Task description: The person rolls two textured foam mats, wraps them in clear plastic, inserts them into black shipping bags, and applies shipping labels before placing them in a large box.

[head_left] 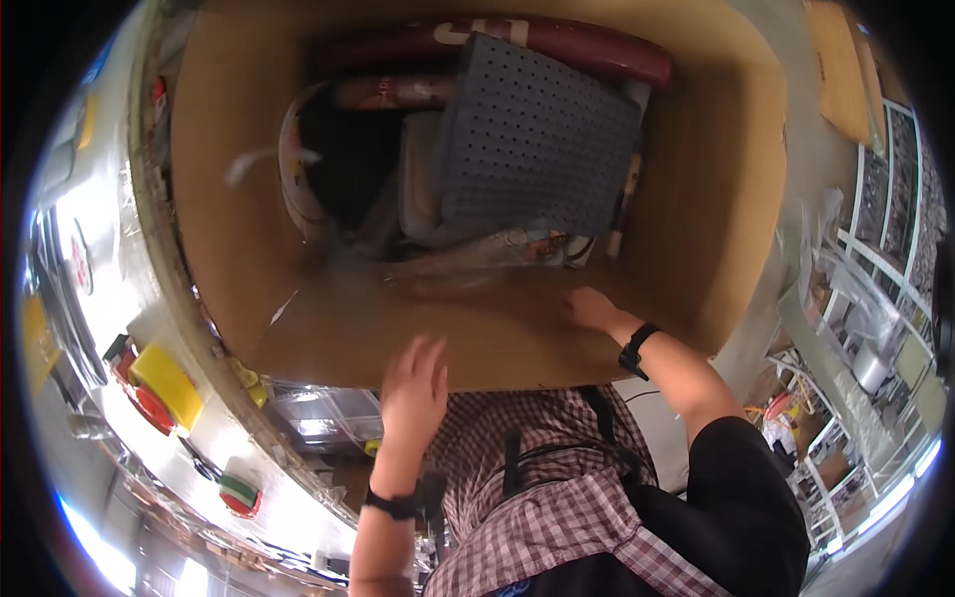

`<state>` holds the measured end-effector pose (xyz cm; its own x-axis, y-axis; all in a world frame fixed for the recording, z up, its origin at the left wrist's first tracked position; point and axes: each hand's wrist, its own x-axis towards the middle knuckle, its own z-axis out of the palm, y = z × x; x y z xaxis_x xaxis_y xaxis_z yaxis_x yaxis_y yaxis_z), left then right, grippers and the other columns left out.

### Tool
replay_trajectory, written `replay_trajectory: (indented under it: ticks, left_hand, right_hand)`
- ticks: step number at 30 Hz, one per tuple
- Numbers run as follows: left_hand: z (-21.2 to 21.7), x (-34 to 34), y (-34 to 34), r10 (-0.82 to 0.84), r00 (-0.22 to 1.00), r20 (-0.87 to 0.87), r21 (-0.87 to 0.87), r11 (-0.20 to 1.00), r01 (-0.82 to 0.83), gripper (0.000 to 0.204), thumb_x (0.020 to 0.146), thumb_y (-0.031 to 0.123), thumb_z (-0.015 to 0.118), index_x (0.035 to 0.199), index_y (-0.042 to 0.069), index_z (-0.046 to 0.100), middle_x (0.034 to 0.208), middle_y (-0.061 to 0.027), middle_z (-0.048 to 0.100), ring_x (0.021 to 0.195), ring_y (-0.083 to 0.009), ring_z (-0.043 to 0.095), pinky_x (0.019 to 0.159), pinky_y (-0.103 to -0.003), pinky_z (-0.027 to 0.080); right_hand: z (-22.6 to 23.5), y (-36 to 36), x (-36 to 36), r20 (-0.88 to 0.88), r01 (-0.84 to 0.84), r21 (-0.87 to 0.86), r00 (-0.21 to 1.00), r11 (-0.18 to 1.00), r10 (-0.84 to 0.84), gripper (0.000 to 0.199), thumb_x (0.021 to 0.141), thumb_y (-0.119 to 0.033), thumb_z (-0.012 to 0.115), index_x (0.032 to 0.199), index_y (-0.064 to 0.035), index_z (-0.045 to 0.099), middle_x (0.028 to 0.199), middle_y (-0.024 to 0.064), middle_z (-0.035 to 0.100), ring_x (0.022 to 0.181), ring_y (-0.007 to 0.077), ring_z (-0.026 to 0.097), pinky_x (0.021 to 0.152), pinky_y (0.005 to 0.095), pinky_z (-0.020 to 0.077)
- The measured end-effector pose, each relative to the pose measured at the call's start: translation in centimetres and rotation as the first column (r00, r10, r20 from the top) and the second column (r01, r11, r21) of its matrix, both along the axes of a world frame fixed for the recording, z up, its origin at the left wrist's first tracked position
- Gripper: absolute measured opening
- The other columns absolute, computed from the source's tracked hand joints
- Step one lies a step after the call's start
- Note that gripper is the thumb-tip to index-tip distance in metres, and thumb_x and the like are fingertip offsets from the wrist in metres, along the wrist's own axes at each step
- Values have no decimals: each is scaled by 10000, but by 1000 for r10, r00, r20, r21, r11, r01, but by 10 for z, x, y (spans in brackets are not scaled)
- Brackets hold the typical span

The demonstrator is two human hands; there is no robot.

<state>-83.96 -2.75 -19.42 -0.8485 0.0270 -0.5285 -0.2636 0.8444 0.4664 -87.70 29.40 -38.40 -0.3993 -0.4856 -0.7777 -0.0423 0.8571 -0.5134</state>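
A large open cardboard box [706,199] stands in front of me. My left hand [416,383] is at its near edge, fingers stretched out and slightly blurred, with nothing in it. Over the near wall reaches my right hand [594,310], its fingers curled; whether they hold anything is hidden. Inside the box, a dark grey perforated panel [542,139] leans at a tilt, partly over a beige-grey piece [422,169]. Behind it lies a dark red roll [597,52], with a smaller reddish tube [393,93] nearby. Clear plastic wrapping [468,261] lies along the near side.
Along the left runs a white worktable [109,249] with a yellow block [167,386], scissors [202,461] and a green-and-red item [239,493]. Metal shelving [885,259] holding goods stands on the right. Cardboard sheets [841,75] lean at the far right.
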Motion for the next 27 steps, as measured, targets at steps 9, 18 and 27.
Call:
replay_trajectory:
  ticks: [9,18,27]
  left_hand:
    - [-176,-97,14,-549,779,302,-117,790,602,925,711,220,753,1441,238,187,1413,-97,359,1291,-297,350,1036,-579,256]
    - [-260,0,-121,-194,509,838,-221,733,643,385,884,344,477,1228,204,574,1309,-81,515,1212,-302,470,1040,-471,296]
    - [-205,-123,-110,-216,218,952,50,810,584,552,780,495,584,1213,152,590,1355,-111,467,1294,-313,372,1084,-515,210]
  right_hand:
    - [-18,-45,-8,-13,407,-206,908,890,-419,246,840,-252,524,978,-72,621,938,176,639,879,372,597,759,452,476]
    - [-67,-15,-42,47,202,-83,979,976,-198,248,807,-232,571,993,-80,634,961,158,647,890,345,613,763,422,488]
    - [-99,-26,-250,-666,345,-187,644,920,-377,430,686,-34,608,1113,-48,557,1111,166,574,1069,354,520,913,408,434]
